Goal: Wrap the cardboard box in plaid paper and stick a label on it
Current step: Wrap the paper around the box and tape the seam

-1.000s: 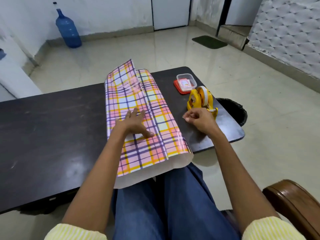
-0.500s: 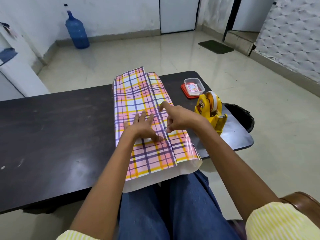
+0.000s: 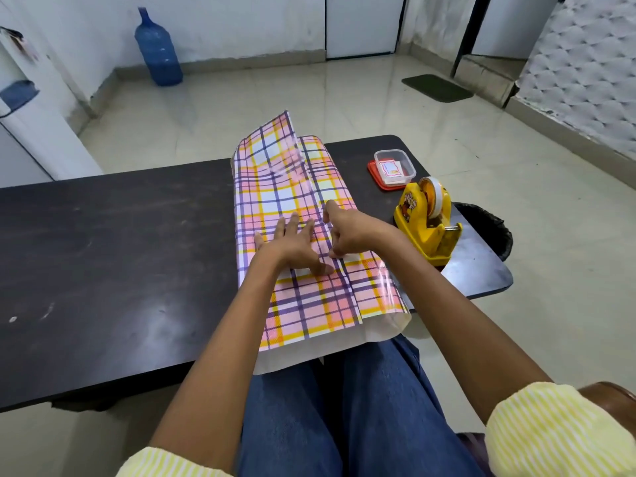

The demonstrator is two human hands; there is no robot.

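One plaid paper | one tape dispenser | left grip spread flat | right grip unclear

Left hand flat, fingers spread, on the folded paper. Right hand just beside it, index straight, other fingers curled onto the overlapping edge. Tape dispenser right of the right hand, tub beyond.

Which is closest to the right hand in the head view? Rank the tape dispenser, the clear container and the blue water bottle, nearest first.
1. Tape dispenser, on the table just right of the right hand.
2. Clear container, farther back on the table.
3. Blue water bottle, far off on the floor, to the left.
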